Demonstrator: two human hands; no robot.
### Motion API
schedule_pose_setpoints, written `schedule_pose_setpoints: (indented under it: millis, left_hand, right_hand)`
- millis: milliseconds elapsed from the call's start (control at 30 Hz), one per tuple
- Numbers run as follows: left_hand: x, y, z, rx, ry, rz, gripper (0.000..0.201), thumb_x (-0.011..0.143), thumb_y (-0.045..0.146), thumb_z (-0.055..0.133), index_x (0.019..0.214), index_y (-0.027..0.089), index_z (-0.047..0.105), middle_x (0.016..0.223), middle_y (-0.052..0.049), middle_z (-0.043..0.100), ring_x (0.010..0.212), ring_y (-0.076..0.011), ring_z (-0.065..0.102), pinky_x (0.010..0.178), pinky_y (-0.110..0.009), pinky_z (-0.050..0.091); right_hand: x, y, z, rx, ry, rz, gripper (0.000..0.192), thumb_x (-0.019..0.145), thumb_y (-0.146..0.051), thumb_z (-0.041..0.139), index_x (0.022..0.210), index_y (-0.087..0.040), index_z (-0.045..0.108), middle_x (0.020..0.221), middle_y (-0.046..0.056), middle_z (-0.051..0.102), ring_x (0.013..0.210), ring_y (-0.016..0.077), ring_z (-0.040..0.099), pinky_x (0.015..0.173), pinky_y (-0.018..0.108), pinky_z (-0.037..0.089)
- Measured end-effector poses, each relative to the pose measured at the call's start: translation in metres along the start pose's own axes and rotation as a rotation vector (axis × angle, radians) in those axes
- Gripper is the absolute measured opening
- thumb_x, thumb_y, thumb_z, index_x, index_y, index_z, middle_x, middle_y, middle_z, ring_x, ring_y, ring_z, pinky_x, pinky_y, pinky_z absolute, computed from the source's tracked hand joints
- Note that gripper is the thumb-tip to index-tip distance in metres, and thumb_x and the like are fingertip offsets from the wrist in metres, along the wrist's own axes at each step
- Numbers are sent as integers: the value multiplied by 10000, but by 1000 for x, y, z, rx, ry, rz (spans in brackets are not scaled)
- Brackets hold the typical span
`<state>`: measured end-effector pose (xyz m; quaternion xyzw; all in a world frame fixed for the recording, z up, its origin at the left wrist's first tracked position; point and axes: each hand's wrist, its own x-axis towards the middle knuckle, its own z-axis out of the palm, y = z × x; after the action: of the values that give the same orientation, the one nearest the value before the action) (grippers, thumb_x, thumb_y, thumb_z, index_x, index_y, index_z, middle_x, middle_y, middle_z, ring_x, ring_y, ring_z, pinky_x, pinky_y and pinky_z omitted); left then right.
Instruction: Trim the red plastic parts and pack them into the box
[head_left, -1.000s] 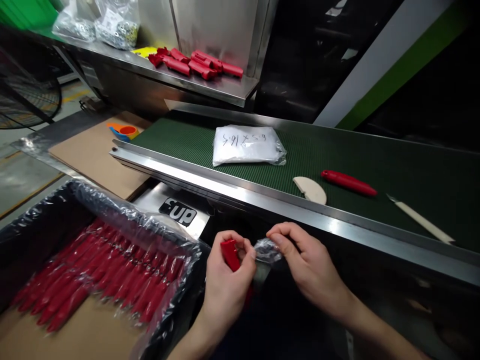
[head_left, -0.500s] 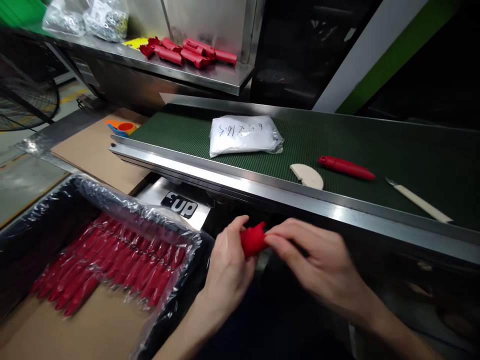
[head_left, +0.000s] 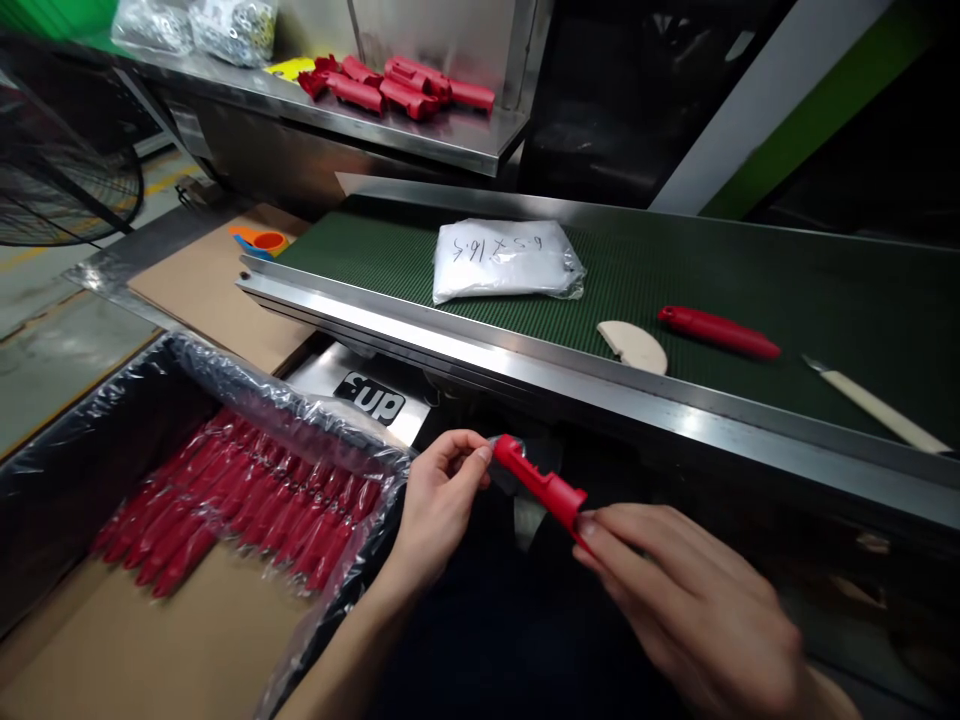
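Observation:
Between my two hands, a red plastic handle shell slants down to the right, its cut-out side showing. My right hand grips the lower right end between thumb and fingers. At the upper left end, my left hand is closed in a pinch, its thumb at the tip. Something greyish and see-through shows behind that tip; I cannot make out what it is. Left of my hands, a plastic-lined box holds rows of red handles in clear wrapping.
On the green belt lie a white packet, a pale half-disc, a red handle and a knife. The belt's metal rail runs before my hands. Red shells lie on a steel shelf; a tape roll rests on cardboard.
The red shell has turned from upright in my left fist to a slant, with more of its length showing. My right hand has moved right and down. The view has shifted slightly.

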<state>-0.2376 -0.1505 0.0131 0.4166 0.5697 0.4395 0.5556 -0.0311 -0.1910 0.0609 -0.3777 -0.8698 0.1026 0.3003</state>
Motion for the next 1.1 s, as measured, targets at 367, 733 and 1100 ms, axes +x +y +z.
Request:
schedule_pose_setpoints:
  millis: [367,733,1100]
  left_hand:
    - [-8,-30,-4,160,-14,204,108,953,279,526,948,228,621,930,-2,589,833,-142,545,741,-257,416]
    - [-14,-40,-8,132,162,271,124,971,276,494,928,234,603,959,-6,562,919,-150,540,848,-264,408]
    - [-13,-43,-38,236,75,283,118,967,233,496,895,218,588,916,3,562,876,-144,530,816,-267,399]
  right_hand:
    - [-9,11,39,-34,181,57,222,858,-25,618,1063,-108,637,911,91,697,838,184,669,745,316,572]
    - [-15,17,64,207,137,84,285,885,-9,545,1120,-145,632,1018,92,658,928,166,648,793,262,557]
    - [17,6,56,-104,-54,-244,257,886,-9,513,1112,-31,636,948,153,692,869,248,640,697,394,545]
